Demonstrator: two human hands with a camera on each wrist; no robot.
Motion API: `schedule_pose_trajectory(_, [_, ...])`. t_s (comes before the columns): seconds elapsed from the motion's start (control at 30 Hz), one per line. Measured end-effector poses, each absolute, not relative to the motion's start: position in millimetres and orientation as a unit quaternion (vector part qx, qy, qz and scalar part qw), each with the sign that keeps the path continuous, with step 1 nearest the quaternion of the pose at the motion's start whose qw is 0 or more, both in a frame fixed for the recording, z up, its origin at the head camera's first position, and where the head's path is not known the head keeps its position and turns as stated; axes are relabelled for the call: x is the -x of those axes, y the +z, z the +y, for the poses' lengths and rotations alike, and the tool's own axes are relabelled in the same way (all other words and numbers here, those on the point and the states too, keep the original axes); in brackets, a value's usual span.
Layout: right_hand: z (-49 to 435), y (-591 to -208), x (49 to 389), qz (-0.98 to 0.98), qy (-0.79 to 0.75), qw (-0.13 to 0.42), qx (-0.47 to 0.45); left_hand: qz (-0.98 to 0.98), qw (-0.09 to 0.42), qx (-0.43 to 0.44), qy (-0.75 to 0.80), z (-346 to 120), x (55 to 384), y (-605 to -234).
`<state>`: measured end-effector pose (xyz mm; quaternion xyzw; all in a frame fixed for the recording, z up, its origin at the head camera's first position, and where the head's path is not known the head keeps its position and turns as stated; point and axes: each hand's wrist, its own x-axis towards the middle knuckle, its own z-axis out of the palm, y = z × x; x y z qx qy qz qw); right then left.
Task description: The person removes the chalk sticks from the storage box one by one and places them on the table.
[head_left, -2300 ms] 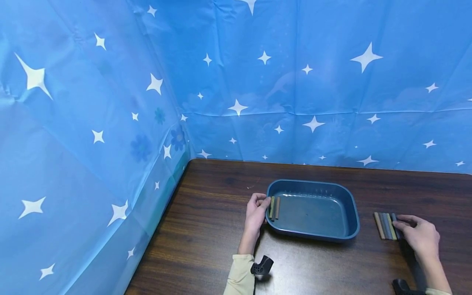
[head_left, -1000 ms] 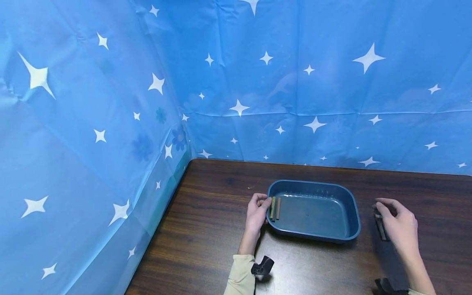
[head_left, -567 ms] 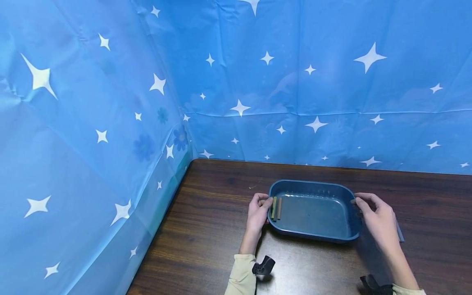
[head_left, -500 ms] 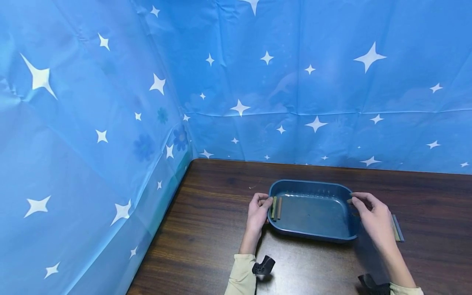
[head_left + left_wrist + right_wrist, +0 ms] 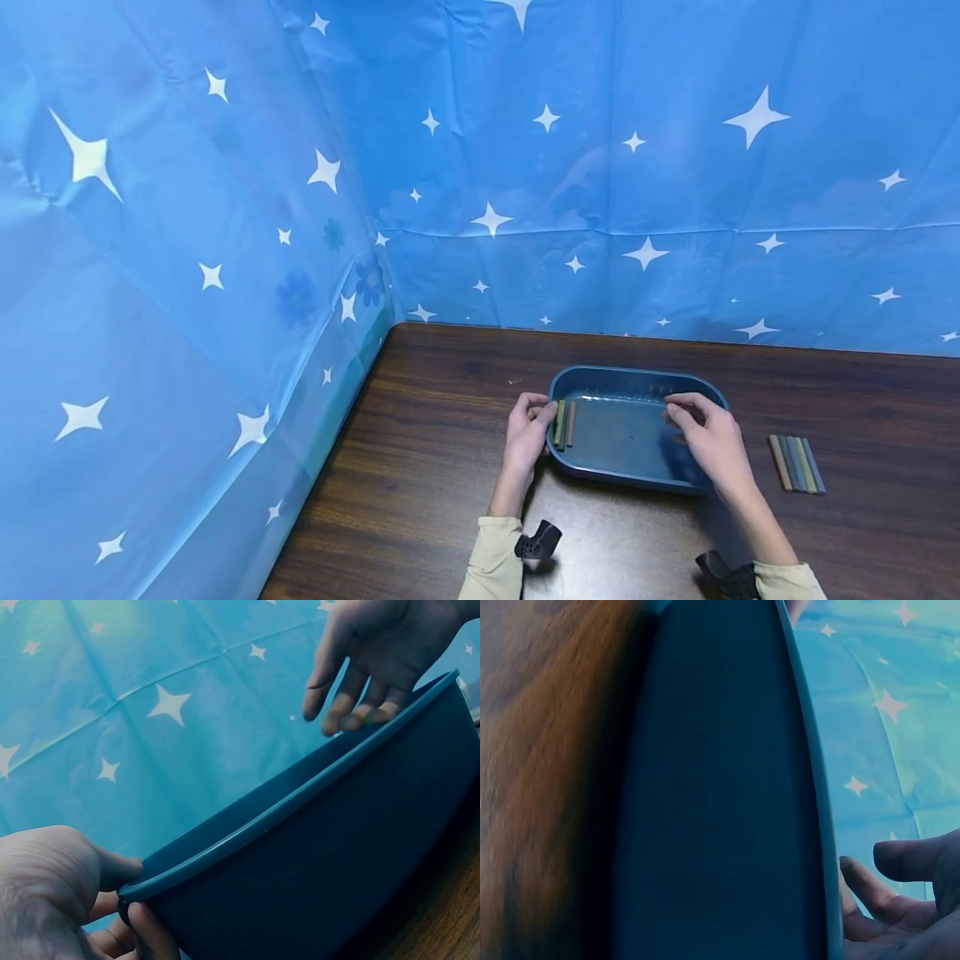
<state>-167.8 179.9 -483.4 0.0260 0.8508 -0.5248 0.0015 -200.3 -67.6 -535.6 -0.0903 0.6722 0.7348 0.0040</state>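
Note:
My left hand (image 5: 524, 433) grips the left rim of a blue plastic basin (image 5: 641, 485). In the left wrist view its thumb (image 5: 116, 870) lies over the rim and the fingers curl outside, below it. Inside the basin, by that hand, lie a yellow-green stick (image 5: 559, 423), a dark stick and a brown stick (image 5: 572, 424), side by side. My right hand (image 5: 708, 437) hovers over the basin's right part. Both wrist views show its thumb and fingers spread apart, with nothing visible between them.
Several thin coloured sticks (image 5: 797, 464) lie in a neat row on the brown wooden table (image 5: 442, 417), right of the basin. A blue star-patterned cloth (image 5: 525, 167) stands behind the table and along its left side. Black camera mounts (image 5: 538, 540) sit at both wrists.
My right hand has moved left from the row of sticks, past the basin's right rim, to above its inside. The row is uncovered again. The left hand keeps its hold.

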Motion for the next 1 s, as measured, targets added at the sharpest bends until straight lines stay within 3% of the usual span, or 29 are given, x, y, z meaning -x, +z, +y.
schedule_pose_trajectory(1.0, [106,-504,196,0.863,-0.493,0.107,0.037,0.669,0.008,0.094,0.737,-68,201,-538])
